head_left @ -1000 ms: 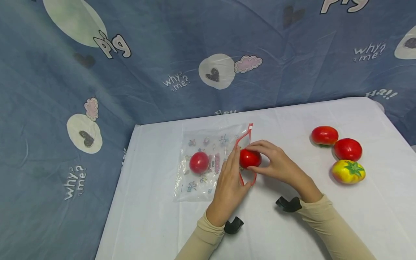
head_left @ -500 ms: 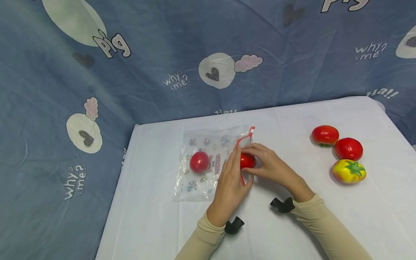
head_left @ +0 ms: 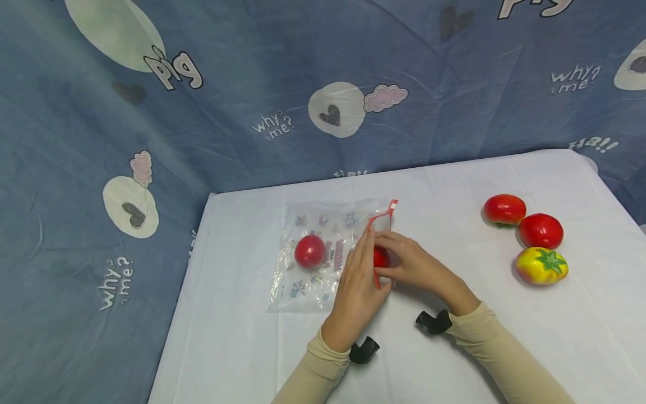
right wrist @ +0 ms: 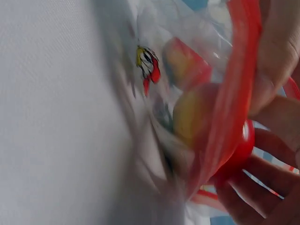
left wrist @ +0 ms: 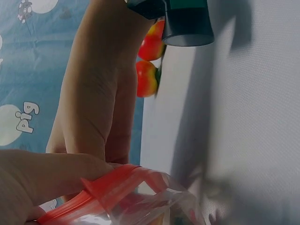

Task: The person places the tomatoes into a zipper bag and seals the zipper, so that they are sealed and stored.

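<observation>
A clear printed zip bag (head_left: 303, 297) with a red zip edge lies on the table, its mouth facing right. One red toy tomato (head_left: 309, 252) lies inside it. My left hand (head_left: 355, 286) holds the bag's rim, fingers laid along it and thumb at the near side of the mouth. My right hand (head_left: 416, 266) grips another red tomato (head_left: 382, 257) at the mouth, mostly hidden by both hands. In the right wrist view, red-and-yellow shapes (right wrist: 194, 115) show through the plastic beyond the red zip edge (right wrist: 229, 103).
On the right of the white-covered table (head_left: 222, 348) lie two red tomatoes (head_left: 504, 209) and a yellow-red one with a green star-shaped top (head_left: 541, 266). A blue printed cloth (head_left: 242, 67) hangs behind and on the left.
My right hand has moved left and slightly nearer, taking the tomato farther into the bag's mouth behind the left fingers. The left hand has stayed almost still.
</observation>
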The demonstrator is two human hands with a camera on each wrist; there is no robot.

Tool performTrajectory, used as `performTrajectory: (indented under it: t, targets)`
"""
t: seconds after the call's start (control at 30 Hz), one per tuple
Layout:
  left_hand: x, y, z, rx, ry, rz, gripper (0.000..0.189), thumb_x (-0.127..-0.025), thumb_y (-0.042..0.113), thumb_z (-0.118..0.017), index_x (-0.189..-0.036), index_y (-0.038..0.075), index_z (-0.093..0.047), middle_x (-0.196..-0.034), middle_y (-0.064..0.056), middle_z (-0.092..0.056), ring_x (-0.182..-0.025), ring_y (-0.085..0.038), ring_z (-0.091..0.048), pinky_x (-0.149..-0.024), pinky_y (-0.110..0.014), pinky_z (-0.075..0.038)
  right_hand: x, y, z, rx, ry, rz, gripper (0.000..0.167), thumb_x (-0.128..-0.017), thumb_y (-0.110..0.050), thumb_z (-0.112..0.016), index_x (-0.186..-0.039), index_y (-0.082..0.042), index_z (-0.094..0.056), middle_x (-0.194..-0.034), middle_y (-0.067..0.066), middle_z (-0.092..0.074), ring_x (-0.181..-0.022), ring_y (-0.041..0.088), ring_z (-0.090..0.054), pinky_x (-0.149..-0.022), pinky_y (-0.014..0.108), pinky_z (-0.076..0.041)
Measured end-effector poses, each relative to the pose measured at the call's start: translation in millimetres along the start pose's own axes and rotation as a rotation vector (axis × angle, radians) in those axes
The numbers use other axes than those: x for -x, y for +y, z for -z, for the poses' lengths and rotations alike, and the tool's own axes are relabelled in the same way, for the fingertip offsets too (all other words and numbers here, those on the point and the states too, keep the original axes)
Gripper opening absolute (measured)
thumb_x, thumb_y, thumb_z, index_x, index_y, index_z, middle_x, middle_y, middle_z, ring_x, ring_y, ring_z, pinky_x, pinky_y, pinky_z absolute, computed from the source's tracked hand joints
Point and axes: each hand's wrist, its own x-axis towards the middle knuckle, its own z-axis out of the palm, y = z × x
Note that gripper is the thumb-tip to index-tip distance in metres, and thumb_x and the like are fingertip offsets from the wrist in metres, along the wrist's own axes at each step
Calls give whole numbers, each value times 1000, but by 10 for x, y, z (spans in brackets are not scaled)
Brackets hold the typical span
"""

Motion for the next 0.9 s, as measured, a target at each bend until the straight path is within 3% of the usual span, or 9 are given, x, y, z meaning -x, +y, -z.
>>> performTrajectory:
  t: [0.27, 0.73, 0.9]
  targets:
    - [3, 7, 10, 1, 14, 5, 111, -75, 12, -92, -163, 4, -24, -166, -8, -38, -140, -28, -51, -117, -40, -46, 3, 58, 22, -86, -16, 12, 54, -85, -10, -84, -135, -6, -65, -136, 8, -67, -105, 22, -66, -97, 45, -56]
    - [-2, 12, 9, 24, -1, 13, 114, -75, 10, -91, -164, 5, -21, -167, -9, -36, -148, -25, -46, -122, -44, -40, -114, 99, -89, -153, -9, 29, 50, -84, -12, -85, -131, -8, -68, -128, 4, -72, -112, 17, -68, -97, 40, -59]
    - [-2, 17, 18, 11, 7, 11, 113, -74, 11, -92, -164, 5, -23, -165, -9, -38, -146, -25, -49, -121, -43, -42, -197, 87, -138, -212, -28, 24, 44, -83, -2, -82, -126, -3, -69, -121, 9, -74, -114, 26, -70, -98, 42, -59]
